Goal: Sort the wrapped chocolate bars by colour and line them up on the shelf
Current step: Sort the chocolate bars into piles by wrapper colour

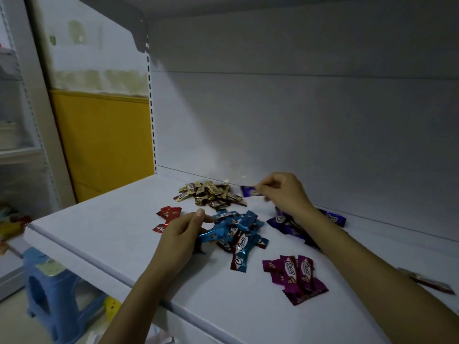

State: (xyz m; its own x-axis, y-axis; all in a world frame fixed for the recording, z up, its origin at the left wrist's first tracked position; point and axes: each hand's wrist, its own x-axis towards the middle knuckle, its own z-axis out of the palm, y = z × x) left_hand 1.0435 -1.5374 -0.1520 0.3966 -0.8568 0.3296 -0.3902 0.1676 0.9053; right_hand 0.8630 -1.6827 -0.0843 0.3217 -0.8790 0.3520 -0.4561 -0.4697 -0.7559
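Shiny pink-purple bars [295, 276] with zigzag ends lie closest, on the smooth white shelf [111, 232]. Behind them sits a crinkly blue pile [238, 232]. The left hand [182, 234] rests at its edge with fingers curled in, and I cannot tell if they hold a bar. The right hand [285, 192] pinches a dark purple bar [249, 191] by its end, near the back wall. A gold pile [211, 194], red bars [167, 218] and a dark purple pile [290, 224] lie around.

Right hand [285, 192] pinching a dark purple foil-wrapped chocolate bar [249, 191] by the white shelf [111, 234] back, left hand [182, 234] resting on a blue-wrapped bar pile [236, 230]
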